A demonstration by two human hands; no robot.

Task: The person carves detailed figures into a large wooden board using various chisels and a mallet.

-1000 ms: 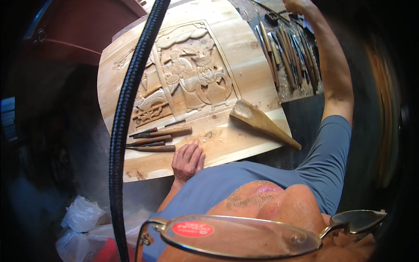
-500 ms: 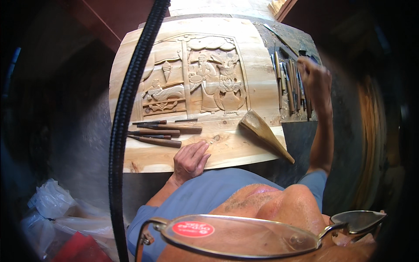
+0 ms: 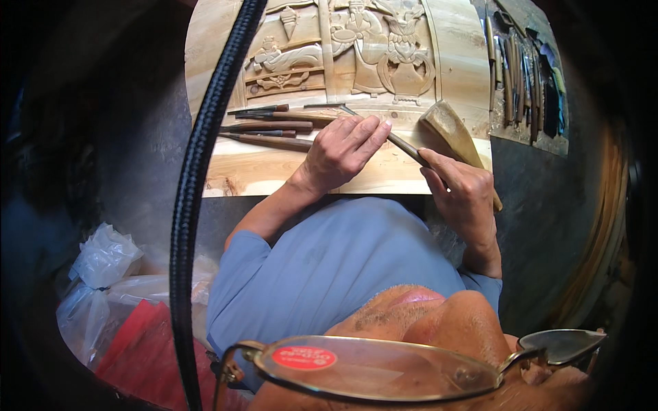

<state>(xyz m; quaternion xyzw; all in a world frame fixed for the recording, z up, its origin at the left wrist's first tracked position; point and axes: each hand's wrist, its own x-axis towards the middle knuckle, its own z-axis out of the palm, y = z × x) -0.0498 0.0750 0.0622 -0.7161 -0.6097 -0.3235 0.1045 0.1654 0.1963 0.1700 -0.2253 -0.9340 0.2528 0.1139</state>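
My right hand (image 3: 465, 188) grips the rear of a carving chisel (image 3: 406, 146), its fingers closed around the handle. The chisel slants up and left, its thin end over the carved wooden panel (image 3: 226, 168). My left hand (image 3: 343, 152) is closed at the chisel's front part, fingers curled against it; exactly where they touch is partly hidden. Close by my right hand a wooden mallet (image 3: 449, 130) lies on the panel, its handle reaching past the near edge. Left of my left hand lie several chisels (image 3: 274, 127) with brown handles. Carved figures in relief (image 3: 370, 51) fill the panel's far part.
To the right, a dark bench (image 3: 504, 137) bears a row of several carving tools (image 3: 524, 79). A black braided cord (image 3: 199, 164) hangs across the view at left. Plastic bags (image 3: 106, 257) and a red sheet (image 3: 147, 356) lie at lower left.
My right hand has come from the tool row to the panel's near edge, now with a chisel in it. My left hand has risen from the panel's edge to the chisel. The view has tilted down.
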